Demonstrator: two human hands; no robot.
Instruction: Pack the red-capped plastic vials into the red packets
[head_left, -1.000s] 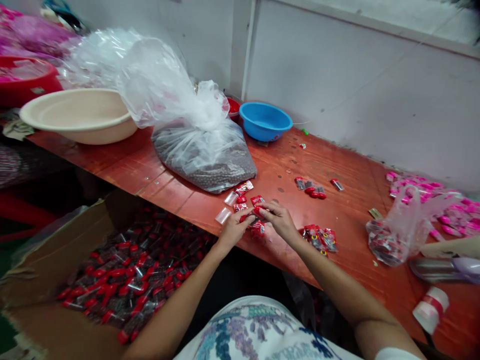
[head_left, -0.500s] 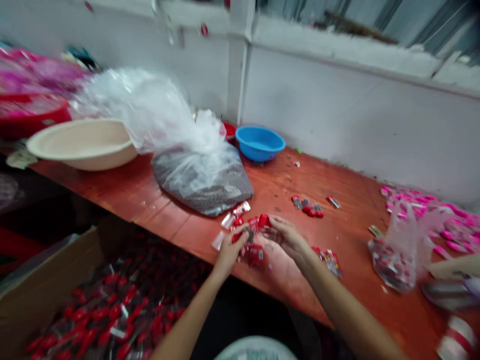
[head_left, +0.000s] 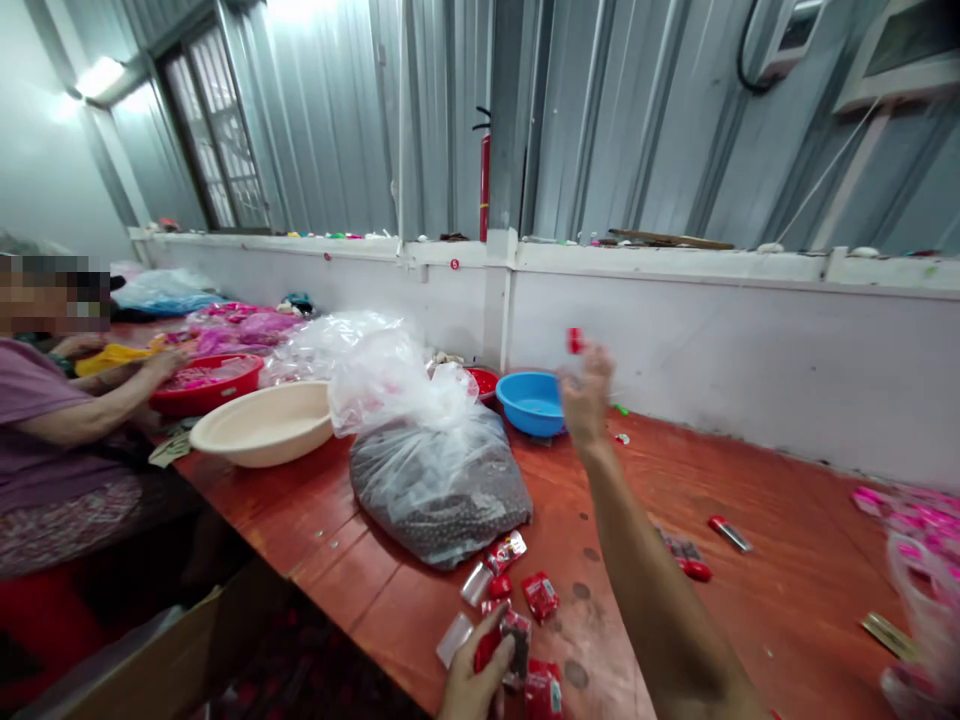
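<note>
In the head view my right hand (head_left: pixel 589 390) is raised over the far side of the table, blurred by motion. At its fingertips shows a small red piece (head_left: pixel 575 340), too smeared to name. Low at the table's near edge, my left hand (head_left: pixel 476 675) is closed around a small red-capped clear container (head_left: pixel 516 640) with dark contents. Beside it lie small red packets (head_left: pixel 540 596), another red packet (head_left: pixel 544 690) and clear plastic tubes (head_left: pixel 476 583). A clear bag of dark grains (head_left: pixel 442 500) stands just behind them.
A blue basin (head_left: pixel 531 400), a cream basin (head_left: pixel 262 425) and a red basin (head_left: pixel 217 385) stand along the table. Red-capped containers (head_left: pixel 731 534) lie to the right, near pink pieces (head_left: pixel 915 520). At left another person (head_left: pixel 67 430) sits working. A cardboard box (head_left: pixel 180 640) is below.
My right hand has left the left hand's side and swung up and forward with a red piece at its fingertips. The view has tilted upward, bringing in the wall and another person.
</note>
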